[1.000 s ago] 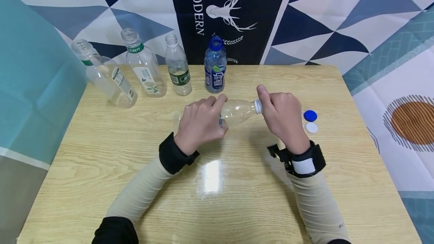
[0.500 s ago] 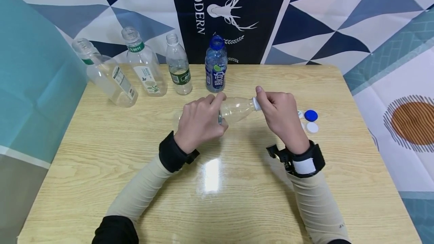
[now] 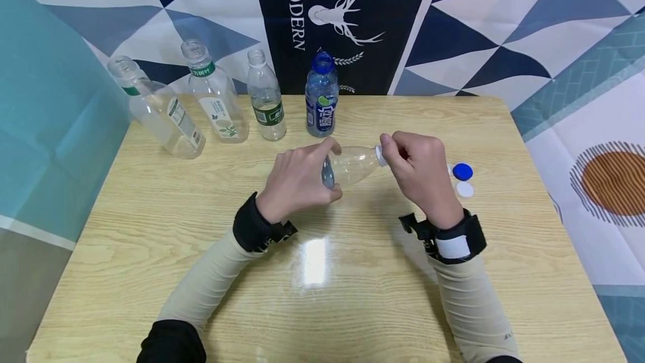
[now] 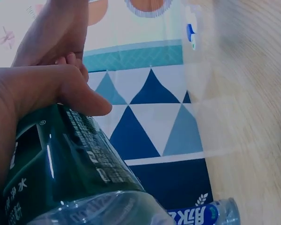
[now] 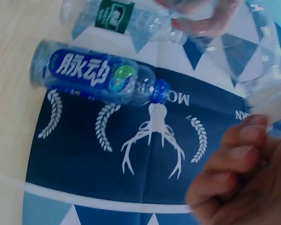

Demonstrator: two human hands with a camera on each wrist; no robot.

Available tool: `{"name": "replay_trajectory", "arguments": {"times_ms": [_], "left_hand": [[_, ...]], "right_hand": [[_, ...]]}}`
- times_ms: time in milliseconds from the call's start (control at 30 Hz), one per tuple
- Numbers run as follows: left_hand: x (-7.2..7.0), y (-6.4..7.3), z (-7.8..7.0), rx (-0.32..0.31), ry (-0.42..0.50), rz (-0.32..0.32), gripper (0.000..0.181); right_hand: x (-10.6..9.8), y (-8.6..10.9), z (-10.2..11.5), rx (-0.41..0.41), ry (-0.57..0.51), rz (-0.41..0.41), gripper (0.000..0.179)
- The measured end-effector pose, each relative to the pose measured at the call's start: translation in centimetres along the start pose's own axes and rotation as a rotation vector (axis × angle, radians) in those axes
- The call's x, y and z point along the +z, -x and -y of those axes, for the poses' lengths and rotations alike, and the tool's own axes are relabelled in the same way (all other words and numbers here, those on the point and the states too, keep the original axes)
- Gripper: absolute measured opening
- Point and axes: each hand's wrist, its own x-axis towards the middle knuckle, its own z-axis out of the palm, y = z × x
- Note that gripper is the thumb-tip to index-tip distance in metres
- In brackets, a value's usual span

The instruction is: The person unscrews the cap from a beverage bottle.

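Observation:
A clear plastic bottle (image 3: pixel 355 166) lies sideways in front of me, its neck toward the right. My left hand (image 3: pixel 297 178) grips its body from above and hides the bottom end. Dark green wrap with white print shows as the bottle's label (image 4: pixel 79 159) in the left wrist view, under the thumb. At the neck sits a white cap (image 3: pixel 381 155), which my right hand (image 3: pixel 420 172) pinches with thumb and curled fingers. In the right wrist view, those fingers touch the white cap (image 5: pixel 271 101).
Along the table's back edge stand two clear bottles (image 3: pixel 163 116) with green neck bands, a green-labelled water bottle (image 3: pixel 265 99) and a blue drink bottle (image 3: pixel 321 105), all uncapped. Right of my right hand lie a blue cap (image 3: pixel 462 171) and a white cap (image 3: pixel 464 189).
My left hand has turned and shifted its hold on the bottle, thumb and forefinger spread wider. The right hand has twisted slightly at the cap, its thumb tip lower.

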Motion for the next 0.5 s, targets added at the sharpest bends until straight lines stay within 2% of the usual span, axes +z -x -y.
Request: {"name": "replay_trajectory", "arguments": {"times_ms": [100,267,400,500], "left_hand": [[0.2,0.05,0.07,0.016,-0.057,-0.029,0.058],[0.51,0.18,0.13,0.068,-0.212,-0.132,0.052],[0.53,0.24,0.13,0.083,-0.284,-0.183,0.05],[0.51,0.24,0.17,0.082,-0.281,-0.194,0.049]], "right_hand": [[0.2,0.06,-0.01,0.101,0.011,0.03,0.057],[0.52,0.18,-0.03,0.25,0.035,0.073,0.068],[0.75,0.17,-0.12,0.277,0.021,0.096,0.069],[0.91,0.16,-0.13,0.27,-0.007,0.098,0.067]]}}
